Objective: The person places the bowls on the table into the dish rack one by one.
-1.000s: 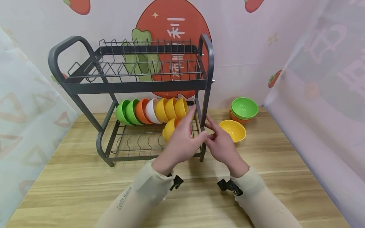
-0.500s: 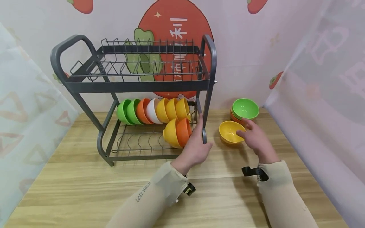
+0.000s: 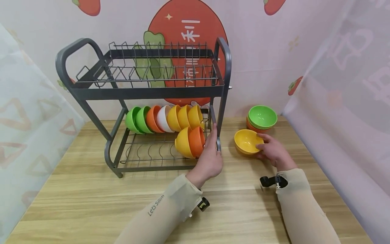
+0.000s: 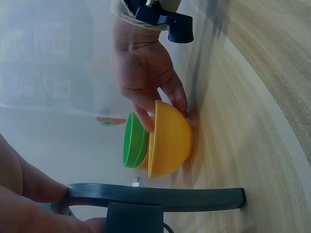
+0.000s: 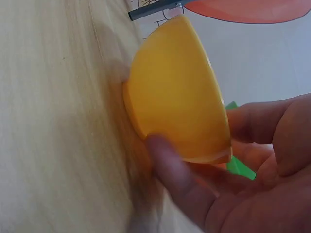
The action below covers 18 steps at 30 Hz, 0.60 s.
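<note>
My right hand [image 3: 275, 153] pinches the right rim of a yellow bowl [image 3: 244, 143] that sits upright on the table. In the right wrist view one digit lies along the bowl's [image 5: 177, 92] outer wall and others are at its rim. My left hand [image 3: 209, 162] is at the lower right side of a two-tier dark metal dish rack [image 3: 149, 93]; the left wrist view has its fingers [image 4: 43, 187] on either side of the frame bar [image 4: 180, 198]. Close by that hand, a yellow bowl [image 3: 182, 142] and an orange bowl [image 3: 196, 141] stand on edge in the lower tier's front row.
Along the lower tier's back row, green bowls [image 3: 132, 119], an orange one [image 3: 153, 118], a white one [image 3: 163, 118] and several yellow ones [image 3: 173, 118] stand on edge. A green bowl [image 3: 262, 117] is stacked on an orange one [image 3: 256, 128] behind the yellow bowl. Printed cloth surrounds the table.
My right hand has moved right from the rack to the yellow bowl and taken its rim. My left hand has shifted slightly right, off the front bowls, onto the rack's side frame.
</note>
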Each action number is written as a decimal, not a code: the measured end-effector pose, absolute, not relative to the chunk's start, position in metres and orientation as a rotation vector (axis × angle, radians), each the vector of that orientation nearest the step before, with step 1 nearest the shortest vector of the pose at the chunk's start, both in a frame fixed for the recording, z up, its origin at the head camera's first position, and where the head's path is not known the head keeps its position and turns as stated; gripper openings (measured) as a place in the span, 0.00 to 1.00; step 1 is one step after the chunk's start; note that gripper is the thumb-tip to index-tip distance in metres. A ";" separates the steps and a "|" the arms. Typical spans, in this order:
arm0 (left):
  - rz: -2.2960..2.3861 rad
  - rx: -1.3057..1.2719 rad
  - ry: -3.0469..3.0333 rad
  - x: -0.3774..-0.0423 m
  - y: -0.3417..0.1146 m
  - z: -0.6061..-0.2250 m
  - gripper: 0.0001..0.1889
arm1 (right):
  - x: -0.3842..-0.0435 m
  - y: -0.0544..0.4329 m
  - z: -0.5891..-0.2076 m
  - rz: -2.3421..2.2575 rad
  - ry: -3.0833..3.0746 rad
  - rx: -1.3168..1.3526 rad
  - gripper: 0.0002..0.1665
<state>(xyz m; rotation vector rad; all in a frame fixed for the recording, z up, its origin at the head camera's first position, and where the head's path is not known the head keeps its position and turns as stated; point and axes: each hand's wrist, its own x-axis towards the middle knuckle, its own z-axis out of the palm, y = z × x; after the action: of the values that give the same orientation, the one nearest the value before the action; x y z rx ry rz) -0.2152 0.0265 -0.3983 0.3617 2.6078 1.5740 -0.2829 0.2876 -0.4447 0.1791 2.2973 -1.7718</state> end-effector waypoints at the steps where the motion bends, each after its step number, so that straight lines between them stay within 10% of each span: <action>1: 1.569 0.358 2.610 -0.215 0.027 -0.398 0.48 | -0.283 0.288 -0.445 -1.797 2.284 0.181 0.41; 18: 1.645 0.260 2.581 -0.199 0.024 -0.384 0.46 | -0.246 0.280 -0.397 -1.973 2.173 -0.005 0.38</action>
<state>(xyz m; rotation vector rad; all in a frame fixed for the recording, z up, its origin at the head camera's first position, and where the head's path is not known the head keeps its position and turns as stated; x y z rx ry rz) -0.1990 0.0240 -0.3844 0.2596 2.5809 1.6454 -0.2460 0.2801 -0.3972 -0.0046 2.1732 -1.9733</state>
